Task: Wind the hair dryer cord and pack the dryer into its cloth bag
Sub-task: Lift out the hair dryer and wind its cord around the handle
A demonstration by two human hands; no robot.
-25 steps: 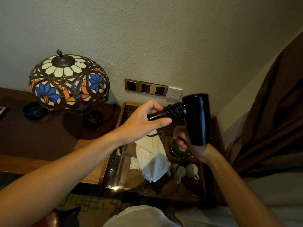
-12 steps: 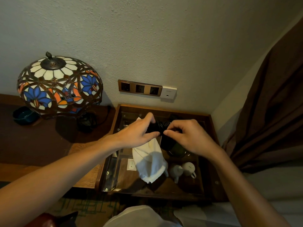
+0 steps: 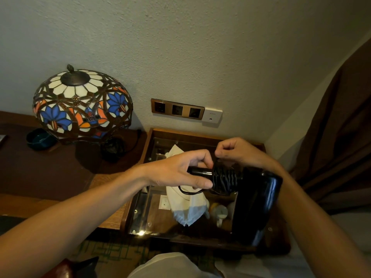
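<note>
A glossy black hair dryer hangs above the open wooden drawer, its barrel pointing down at the right. My left hand grips the handle's end. Black cord is coiled in tight turns around the handle, and a loose loop droops below my left hand. My right hand pinches the cord just above the coil. The white cloth bag lies crumpled in the drawer under my hands.
A stained-glass lamp stands on the dark desk at the left, beside a dark bowl. Wall sockets sit above the drawer. Small white cups lie in the drawer. A brown curtain hangs at the right.
The dryer went from raised with its barrel upright to low over the drawer, barrel down at the right. My right hand moved from under the barrel to the cord at the coil.
</note>
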